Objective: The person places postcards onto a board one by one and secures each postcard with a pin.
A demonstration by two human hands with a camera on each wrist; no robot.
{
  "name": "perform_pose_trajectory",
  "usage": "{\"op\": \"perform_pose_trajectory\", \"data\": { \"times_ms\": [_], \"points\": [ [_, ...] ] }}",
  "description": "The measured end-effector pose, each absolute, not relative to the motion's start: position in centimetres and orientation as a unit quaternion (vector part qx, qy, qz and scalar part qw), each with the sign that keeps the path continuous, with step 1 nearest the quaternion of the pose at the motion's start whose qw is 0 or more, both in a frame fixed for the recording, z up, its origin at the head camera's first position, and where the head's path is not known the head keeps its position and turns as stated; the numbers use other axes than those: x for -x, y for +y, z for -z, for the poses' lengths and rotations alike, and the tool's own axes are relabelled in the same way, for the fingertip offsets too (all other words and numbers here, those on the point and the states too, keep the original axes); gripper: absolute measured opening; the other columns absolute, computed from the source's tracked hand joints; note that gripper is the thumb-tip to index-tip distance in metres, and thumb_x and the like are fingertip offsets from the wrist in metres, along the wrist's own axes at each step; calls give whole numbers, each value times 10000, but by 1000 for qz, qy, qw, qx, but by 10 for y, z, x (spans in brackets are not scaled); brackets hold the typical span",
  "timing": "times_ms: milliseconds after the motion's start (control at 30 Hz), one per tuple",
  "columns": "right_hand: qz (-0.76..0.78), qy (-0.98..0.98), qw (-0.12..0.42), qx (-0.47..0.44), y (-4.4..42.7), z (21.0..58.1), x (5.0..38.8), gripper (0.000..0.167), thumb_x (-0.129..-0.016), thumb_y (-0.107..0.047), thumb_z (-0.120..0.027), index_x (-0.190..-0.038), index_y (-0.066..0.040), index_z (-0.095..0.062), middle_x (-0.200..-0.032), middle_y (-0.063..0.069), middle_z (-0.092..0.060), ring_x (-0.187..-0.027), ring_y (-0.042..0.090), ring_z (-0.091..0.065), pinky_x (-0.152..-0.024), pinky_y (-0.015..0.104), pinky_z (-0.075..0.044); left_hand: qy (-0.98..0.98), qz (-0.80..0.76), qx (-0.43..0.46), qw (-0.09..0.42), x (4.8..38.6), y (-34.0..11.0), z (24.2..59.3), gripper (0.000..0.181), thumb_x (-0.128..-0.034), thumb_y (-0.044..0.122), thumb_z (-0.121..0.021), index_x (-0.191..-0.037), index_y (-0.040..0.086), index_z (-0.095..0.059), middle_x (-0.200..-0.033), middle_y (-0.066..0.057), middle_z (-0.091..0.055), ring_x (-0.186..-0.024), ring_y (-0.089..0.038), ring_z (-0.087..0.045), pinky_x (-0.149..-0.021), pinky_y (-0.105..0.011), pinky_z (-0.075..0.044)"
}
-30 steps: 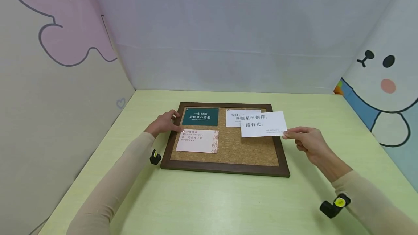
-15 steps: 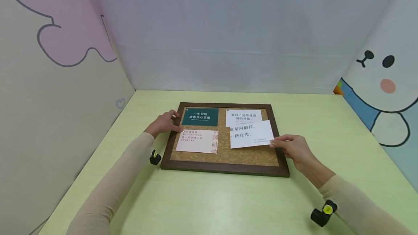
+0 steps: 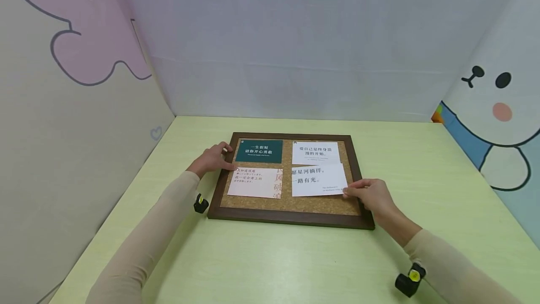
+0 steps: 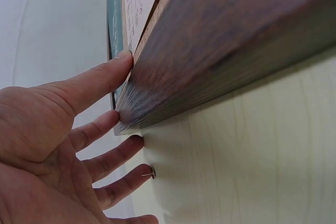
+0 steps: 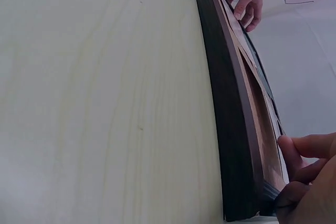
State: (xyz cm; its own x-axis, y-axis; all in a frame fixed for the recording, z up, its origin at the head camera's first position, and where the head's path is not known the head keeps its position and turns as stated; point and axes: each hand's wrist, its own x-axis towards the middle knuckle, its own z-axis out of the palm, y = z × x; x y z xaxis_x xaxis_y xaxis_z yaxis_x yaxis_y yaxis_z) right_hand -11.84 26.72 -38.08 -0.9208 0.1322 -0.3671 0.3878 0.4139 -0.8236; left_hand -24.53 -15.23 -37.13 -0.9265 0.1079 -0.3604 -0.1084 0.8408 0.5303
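Note:
A cork board (image 3: 320, 204) with a dark brown wooden frame lies on the table. My right hand (image 3: 377, 200) pinches a white card (image 3: 319, 180) by its lower right corner over the board's lower right part; its top edge slightly overlaps the other white card (image 3: 315, 153). Whether it touches the cork is unclear. My left hand (image 3: 209, 159) rests against the frame's left side. In the left wrist view its thumb (image 4: 100, 80) lies on the frame edge, with the other fingers extended. A green card (image 3: 258, 151) and a pale pink card (image 3: 255, 182) lie on the board's left half.
The pale wood-grain table (image 3: 270, 262) surrounds the board. White sheeting (image 3: 295, 60) stands behind it, with cartoon-printed panels at both sides. A small metallic thing (image 4: 153, 172) shows beside a left fingertip; its kind is unclear.
My right hand has brought the white card left and down onto the lower right of the board, uncovering the text of the upper white card. The left hand has stayed put.

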Motion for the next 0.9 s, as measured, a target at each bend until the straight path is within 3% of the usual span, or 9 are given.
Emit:
{"op": "perform_pose_trajectory", "data": {
  "times_ms": [133, 200, 433, 733, 900],
  "points": [
    [499, 845, 123, -148, 267, 381, 117, 307, -850, -240, -761, -1001, 20, -700, -1072, 112, -612, -993, 235, -460, -745, 319, -346, 941, -280, -2, 190, 244, -152, 370, 648, -829, 290, -789, -1341, 92, -446, -1453, -188, -427, -1234, -353, -454, -1019, -512, -419],
    [492, 850, 126, -141, 267, 380, 117, 313, -843, -236, -765, -1002, 25, -696, -1044, 122, -649, -1014, 239, -496, -755, 312, -363, 944, -273, -6, 186, 243, -151, 368, 650, -819, 309, -798, -1324, 86, -454, -1429, -198, -442, -1209, -356, -468, -986, -504, -439],
    [495, 849, 147, -112, 267, 376, 118, 291, -864, -164, -734, -1026, 57, -636, -711, 58, -743, -759, 81, -674, -660, 242, -370, 942, -279, -3, 188, 243, -152, 368, 647, -835, 284, -784, -1351, 94, -444, -1449, -193, -433, -1247, -361, -455, -1023, -514, -417],
    [486, 853, 166, -96, 273, 376, 122, 298, -899, -186, -703, -1042, 60, -614, -705, 64, -734, -643, 95, -671, -458, 257, -245, 941, -279, -5, 191, 244, -152, 370, 662, -833, 289, -786, -1360, 88, -440, -1449, -206, -435, -1244, -368, -454, -1016, -517, -421],
    [439, 884, 150, -64, 279, 371, 129, 300, -893, -241, -702, -1009, 32, -650, -762, 58, -734, -715, 146, -549, -554, 284, -318, 940, -282, 0, 192, 244, -152, 370, 654, -832, 269, -788, -1356, 92, -440, -1445, -212, -438, -1215, -360, -469, -1009, -511, -426]
  ]
}}
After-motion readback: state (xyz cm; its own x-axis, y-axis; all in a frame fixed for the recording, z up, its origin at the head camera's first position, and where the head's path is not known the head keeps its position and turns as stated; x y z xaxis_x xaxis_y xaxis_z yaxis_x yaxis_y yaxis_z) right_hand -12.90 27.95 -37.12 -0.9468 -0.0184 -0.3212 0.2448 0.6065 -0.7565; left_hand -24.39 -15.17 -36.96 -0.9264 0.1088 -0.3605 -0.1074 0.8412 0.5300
